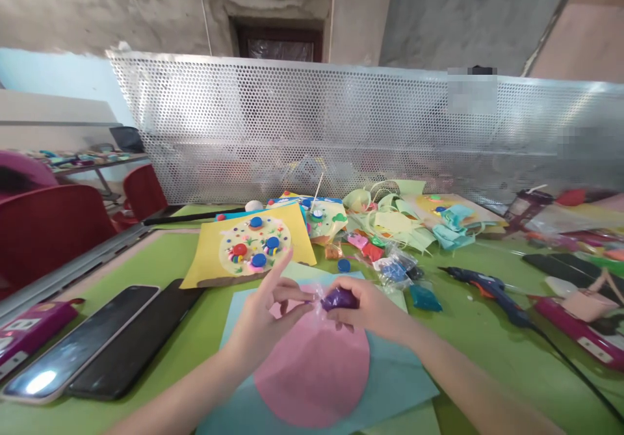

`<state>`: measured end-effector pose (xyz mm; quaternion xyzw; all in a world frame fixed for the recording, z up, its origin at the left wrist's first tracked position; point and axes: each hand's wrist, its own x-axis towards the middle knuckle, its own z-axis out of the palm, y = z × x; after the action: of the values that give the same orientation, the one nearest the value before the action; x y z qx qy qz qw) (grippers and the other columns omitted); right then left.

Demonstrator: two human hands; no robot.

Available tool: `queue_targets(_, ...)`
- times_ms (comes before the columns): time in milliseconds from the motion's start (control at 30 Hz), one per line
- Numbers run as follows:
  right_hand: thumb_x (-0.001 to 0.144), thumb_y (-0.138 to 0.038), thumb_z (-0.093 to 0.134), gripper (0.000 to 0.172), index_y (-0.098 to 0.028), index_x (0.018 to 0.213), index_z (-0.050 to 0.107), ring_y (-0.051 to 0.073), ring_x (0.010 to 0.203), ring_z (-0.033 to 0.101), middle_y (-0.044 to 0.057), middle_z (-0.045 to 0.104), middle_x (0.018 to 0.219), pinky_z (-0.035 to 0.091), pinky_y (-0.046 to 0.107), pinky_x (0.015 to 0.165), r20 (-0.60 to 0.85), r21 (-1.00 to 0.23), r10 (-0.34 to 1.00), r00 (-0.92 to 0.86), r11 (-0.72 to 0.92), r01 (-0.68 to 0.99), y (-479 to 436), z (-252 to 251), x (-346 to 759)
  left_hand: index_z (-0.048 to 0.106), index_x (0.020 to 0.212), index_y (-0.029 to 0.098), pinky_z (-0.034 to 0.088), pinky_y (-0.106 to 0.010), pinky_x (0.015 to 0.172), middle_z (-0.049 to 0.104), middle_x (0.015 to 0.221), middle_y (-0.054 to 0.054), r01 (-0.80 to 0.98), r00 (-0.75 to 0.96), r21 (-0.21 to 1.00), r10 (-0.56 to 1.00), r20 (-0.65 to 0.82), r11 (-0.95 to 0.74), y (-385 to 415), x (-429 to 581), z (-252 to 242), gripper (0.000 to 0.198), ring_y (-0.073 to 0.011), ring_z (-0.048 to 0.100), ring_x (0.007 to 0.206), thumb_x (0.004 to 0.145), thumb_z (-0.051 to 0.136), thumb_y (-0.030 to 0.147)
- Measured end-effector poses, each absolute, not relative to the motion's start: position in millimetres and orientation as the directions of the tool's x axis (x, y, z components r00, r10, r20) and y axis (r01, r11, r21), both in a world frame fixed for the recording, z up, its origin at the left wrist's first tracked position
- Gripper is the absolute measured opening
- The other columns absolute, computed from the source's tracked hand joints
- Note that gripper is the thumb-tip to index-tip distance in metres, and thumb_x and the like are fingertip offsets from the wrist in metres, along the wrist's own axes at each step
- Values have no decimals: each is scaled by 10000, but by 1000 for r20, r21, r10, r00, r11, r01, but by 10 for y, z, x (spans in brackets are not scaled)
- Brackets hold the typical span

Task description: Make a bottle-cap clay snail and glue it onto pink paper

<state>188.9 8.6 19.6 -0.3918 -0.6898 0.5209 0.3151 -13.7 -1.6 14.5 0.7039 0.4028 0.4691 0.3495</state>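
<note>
A small clear packet of purple modelling clay [340, 299] is held between my two hands. My right hand [368, 306] closes round its purple, bulging part. With thumb and fingers my left hand [277, 305] pinches the clear plastic end, its index finger pointing up. Below them a pink paper circle [312, 370] lies on a light blue sheet [400, 389]. Just past my hands sits a blue bottle cap [344, 265]. To the right are a teal clay packet [426, 298] and other packets of clay [373, 251].
A yellow card [205, 259] decorated with caps and clay lies beyond my left hand. Two phones [131, 350] and a magenta power strip [39, 331] are at left. A glue gun [487, 290] with its cord lies at right. Paper scraps [400, 224] pile up before a perforated metal screen [302, 116].
</note>
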Motion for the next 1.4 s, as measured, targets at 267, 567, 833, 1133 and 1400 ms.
queue_targets(267, 738, -336, 669, 195, -175, 795, 574, 102, 526, 559, -21, 605, 608, 418, 198, 493, 17, -971, 862, -507, 136, 198, 53, 140, 1835, 145, 1428, 191, 433, -234, 612, 717, 705, 27, 342, 245, 868, 926, 286, -359, -24, -127, 147, 843, -168, 578, 760, 717, 598, 227)
queue_targets(567, 746, -347, 657, 191, -188, 746, 552, 96, 510, 526, -32, 581, 593, 413, 214, 522, 43, -981, 849, -527, 135, 138, 33, 127, 1790, 72, 1441, 168, 380, -228, 551, 680, 646, 10, 262, 188, 915, 947, 262, -305, -48, -77, 150, 960, -172, 542, 683, 681, 657, 214)
queue_targets(833, 748, -372, 646, 209, -189, 716, 550, 117, 562, 590, -27, 599, 617, 455, 228, 566, 42, -982, 847, -530, 131, 132, 3, 167, 1765, 48, 1438, 136, 388, -235, 581, 651, 588, 48, 185, 88, 944, 962, 260, -272, -107, -23, 221, 974, -127, 470, 558, 650, 621, 128)
queue_targets(1133, 803, -505, 490, 308, -197, 803, 504, 150, 549, 587, 10, 625, 666, 465, 272, 529, 174, -902, 959, -223, 246, 354, 371, 75, 2133, 281, 1385, 112, 408, -224, 569, 569, 463, 66, -267, 45, 964, 999, 11, 2, 165, -182, 250, 988, -188, 635, 751, 576, 802, 332)
queue_targets(1400, 785, -415, 521, 267, -188, 922, 548, 245, 805, 609, 87, 651, 871, 466, 378, 722, 384, -604, 923, -17, 265, 752, 723, -81, 2530, 337, 1363, 168, 437, -228, 547, 699, 731, -21, -293, 213, 954, 977, 3, 61, 112, -177, 190, 938, -140, 611, 642, 559, 820, 200)
